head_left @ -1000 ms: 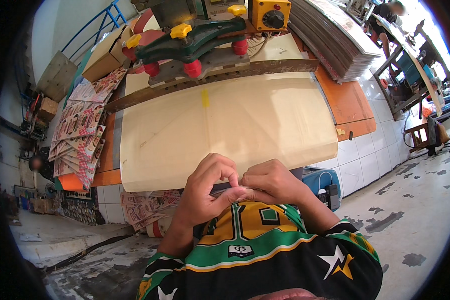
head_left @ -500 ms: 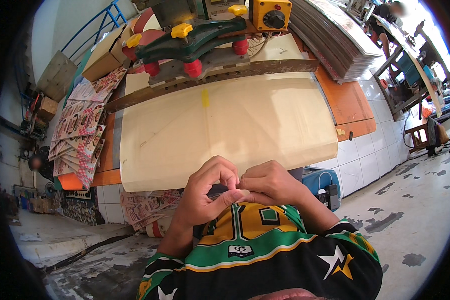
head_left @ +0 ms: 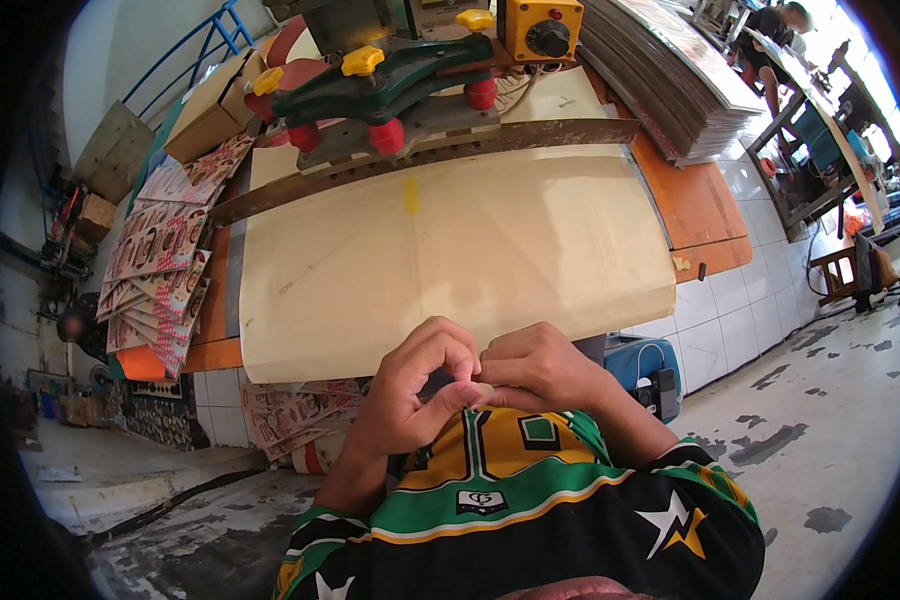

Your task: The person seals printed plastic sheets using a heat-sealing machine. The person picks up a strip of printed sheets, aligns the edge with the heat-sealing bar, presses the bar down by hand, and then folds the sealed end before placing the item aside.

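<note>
Both hands met close against the person's chest, just below the near edge of the table. The left hand (head_left: 415,385) was curled with its fingertips bent inward, and the right hand (head_left: 540,368) pressed against it, thumb and forefinger pinched together. Between them sat a small dark object (head_left: 440,385), mostly hidden by the fingers; what it was could not be told. Just beyond the knuckles lay a large cream sheet (head_left: 450,260), its near edge hanging slightly over the table's tiled front. Its far edge ran under a long metal bar (head_left: 420,160) below a green clamp (head_left: 380,85) with yellow and red knobs. Printed sheets (head_left: 160,270) were stacked off the left edge, and a pile of flat boards (head_left: 660,80) stood at the far right. Bare orange tabletop (head_left: 695,205) showed right of the sheet, and grey floor (head_left: 820,400) lay open to the right.
</note>
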Motion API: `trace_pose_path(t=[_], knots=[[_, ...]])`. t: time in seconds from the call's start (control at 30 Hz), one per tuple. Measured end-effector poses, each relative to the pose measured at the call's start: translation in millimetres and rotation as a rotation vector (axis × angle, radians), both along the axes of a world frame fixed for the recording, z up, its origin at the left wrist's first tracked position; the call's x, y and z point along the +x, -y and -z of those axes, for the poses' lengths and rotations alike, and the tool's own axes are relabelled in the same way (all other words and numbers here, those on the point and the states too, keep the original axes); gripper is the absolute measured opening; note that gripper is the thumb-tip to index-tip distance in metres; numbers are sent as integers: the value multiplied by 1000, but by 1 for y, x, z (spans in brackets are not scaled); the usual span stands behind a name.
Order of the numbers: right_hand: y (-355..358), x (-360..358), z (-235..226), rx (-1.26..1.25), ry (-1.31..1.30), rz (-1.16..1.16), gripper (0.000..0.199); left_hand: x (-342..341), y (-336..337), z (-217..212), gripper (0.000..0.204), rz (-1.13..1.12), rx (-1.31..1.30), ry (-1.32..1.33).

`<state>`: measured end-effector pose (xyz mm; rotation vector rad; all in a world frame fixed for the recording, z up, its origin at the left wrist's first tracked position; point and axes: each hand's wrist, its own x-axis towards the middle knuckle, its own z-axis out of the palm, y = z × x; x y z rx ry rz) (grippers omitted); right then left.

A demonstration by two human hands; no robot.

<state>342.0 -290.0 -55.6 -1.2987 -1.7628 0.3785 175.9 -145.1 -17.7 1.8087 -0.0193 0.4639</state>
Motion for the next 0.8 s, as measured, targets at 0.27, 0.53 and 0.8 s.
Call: trace_pose_path(t=[0.27, 0.53, 0.8], knots=[[-2, -2, -1, 75, -59, -116, 18, -9, 0, 9, 29, 178, -134, 21], [-7, -3, -2, 92, -63, -167, 20, -17, 2, 10, 33, 218, -323, 33], [-10, -5, -8, 79, -26, -167, 23, -23, 3, 20, 35, 185, -474, 107]])
